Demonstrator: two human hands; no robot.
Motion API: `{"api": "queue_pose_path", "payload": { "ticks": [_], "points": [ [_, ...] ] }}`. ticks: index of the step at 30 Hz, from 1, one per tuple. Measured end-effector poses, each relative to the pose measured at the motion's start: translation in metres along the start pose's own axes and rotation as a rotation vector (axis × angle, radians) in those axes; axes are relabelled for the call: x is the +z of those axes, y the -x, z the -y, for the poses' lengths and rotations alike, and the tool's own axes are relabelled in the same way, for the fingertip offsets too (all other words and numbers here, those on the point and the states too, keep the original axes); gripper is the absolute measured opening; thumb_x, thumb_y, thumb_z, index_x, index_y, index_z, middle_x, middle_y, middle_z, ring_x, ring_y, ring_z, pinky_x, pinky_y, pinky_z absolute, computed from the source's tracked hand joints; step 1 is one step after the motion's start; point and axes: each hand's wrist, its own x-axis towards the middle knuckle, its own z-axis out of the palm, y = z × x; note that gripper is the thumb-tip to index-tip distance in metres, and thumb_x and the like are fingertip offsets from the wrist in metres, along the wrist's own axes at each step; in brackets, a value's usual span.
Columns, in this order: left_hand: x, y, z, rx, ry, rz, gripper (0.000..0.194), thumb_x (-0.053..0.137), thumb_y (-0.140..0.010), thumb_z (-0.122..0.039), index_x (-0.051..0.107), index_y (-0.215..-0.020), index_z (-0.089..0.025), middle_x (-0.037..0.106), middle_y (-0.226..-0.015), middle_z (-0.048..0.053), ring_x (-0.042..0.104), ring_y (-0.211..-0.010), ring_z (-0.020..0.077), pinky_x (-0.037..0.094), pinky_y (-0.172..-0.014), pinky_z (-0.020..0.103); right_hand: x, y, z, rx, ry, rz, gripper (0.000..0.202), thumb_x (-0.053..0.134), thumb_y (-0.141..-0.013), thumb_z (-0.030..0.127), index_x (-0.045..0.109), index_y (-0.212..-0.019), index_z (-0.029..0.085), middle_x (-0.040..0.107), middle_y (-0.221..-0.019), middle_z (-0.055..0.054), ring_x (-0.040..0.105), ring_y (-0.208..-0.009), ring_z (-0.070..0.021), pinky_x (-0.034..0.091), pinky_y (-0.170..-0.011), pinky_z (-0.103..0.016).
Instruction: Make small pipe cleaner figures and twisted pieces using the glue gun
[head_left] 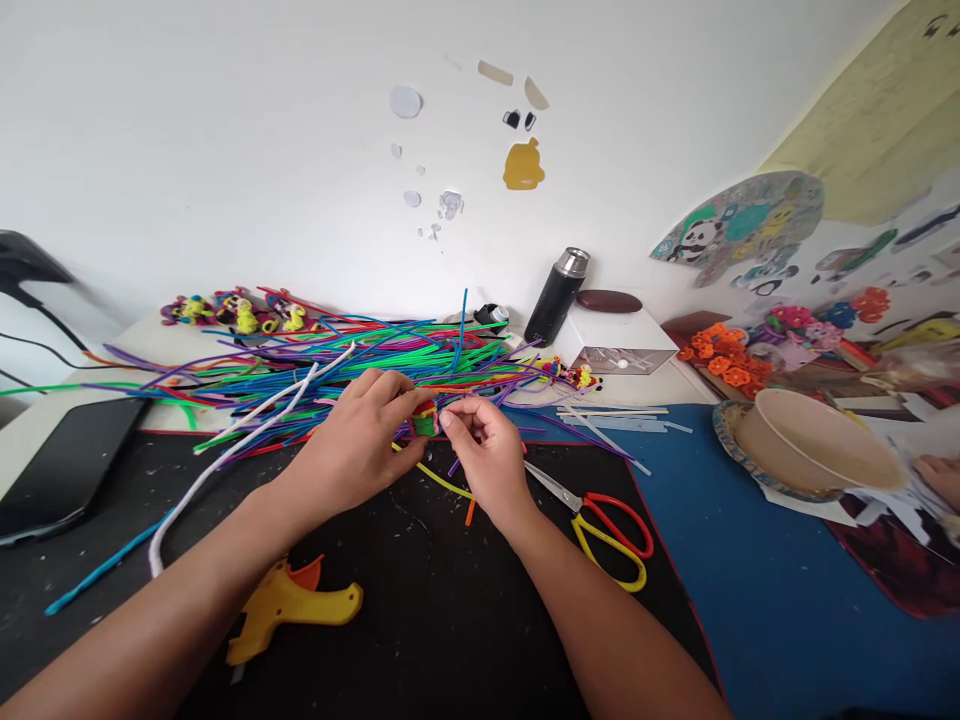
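A small multicoloured piece (425, 422) is held just right of the fingers of the left hand (365, 428), clamped between them, and just left of those of the right hand (489, 452), by which its edge is pinched. Neither hand is nearer; its long axis cannot be told.

Left of the scissors (577, 503), past the right forearm (600, 610), a bare stretch of black mat (420, 640) leaves passage as far as the yellow glue gun (304, 605). Behind the scissors, heaped pipe cleaners (420, 358) and a black flask (553, 300) block the way; to their right, blue mat (757, 580) lies open up to the bowl (825, 445).
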Motion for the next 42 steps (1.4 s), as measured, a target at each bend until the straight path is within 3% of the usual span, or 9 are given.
{"api": "queue_pose_path", "payload": {
  "ticks": [15, 24, 30, 34, 42],
  "points": [
    [0.003, 0.002, 0.001, -0.003, 0.039, 0.027, 0.038, 0.059, -0.096, -0.026, 0.064, -0.134, -0.019, 0.063, -0.117, 0.013, 0.057, -0.109, 0.0325, 0.050, -0.098, 0.051, 0.001, 0.001, -0.001, 0.006, 0.021, 0.022, 0.020, 0.072, -0.090, 0.040, 0.069, -0.092, 0.020, 0.062, -0.074, 0.000, 0.052, -0.064, -0.0152, 0.042, -0.061, -0.029],
    [0.000, 0.001, 0.007, -0.134, 0.323, 0.054, 0.043, 0.063, -0.094, -0.034, 0.063, -0.136, -0.024, 0.067, -0.126, 0.010, 0.059, -0.122, 0.0305, 0.051, -0.105, 0.047, -0.005, -0.007, 0.001, 0.090, -0.204, -0.032, 0.037, 0.073, -0.089, 0.057, 0.069, -0.094, 0.021, 0.053, -0.067, 0.003, 0.045, -0.056, -0.0124, 0.036, -0.052, -0.027],
    [-0.007, 0.003, 0.011, -0.320, 0.538, 0.071, 0.050, 0.063, -0.093, -0.043, 0.061, -0.140, -0.025, 0.066, -0.143, 0.010, 0.063, -0.129, 0.0308, 0.051, -0.111, 0.048, -0.003, -0.005, 0.005, 0.098, -0.291, 0.143, 0.048, 0.080, -0.082, 0.059, 0.068, -0.112, 0.022, 0.054, -0.070, 0.004, 0.047, -0.056, -0.0123, 0.037, -0.050, -0.027],
    [-0.014, 0.001, 0.012, -0.324, 0.675, 0.075, 0.052, 0.069, -0.092, -0.048, 0.062, -0.138, -0.025, 0.067, -0.142, 0.011, 0.062, -0.129, 0.0326, 0.051, -0.111, 0.048, -0.001, -0.002, 0.005, 0.132, -0.266, 0.253, 0.060, 0.082, -0.080, 0.056, 0.062, -0.128, 0.025, 0.055, -0.072, 0.005, 0.049, -0.055, -0.0122, 0.041, -0.052, -0.028],
    [-0.020, -0.002, 0.015, -0.294, 0.739, 0.128, 0.049, 0.072, -0.092, -0.046, 0.065, -0.136, -0.025, 0.072, -0.125, 0.010, 0.069, -0.109, 0.0277, 0.058, -0.095, 0.043, 0.000, 0.001, 0.007, 0.108, -0.153, 0.241, 0.058, 0.083, -0.082, 0.042, 0.062, -0.133, 0.025, 0.060, -0.080, 0.002, 0.054, -0.062, -0.0145, 0.042, -0.054, -0.027]
  ]
}}
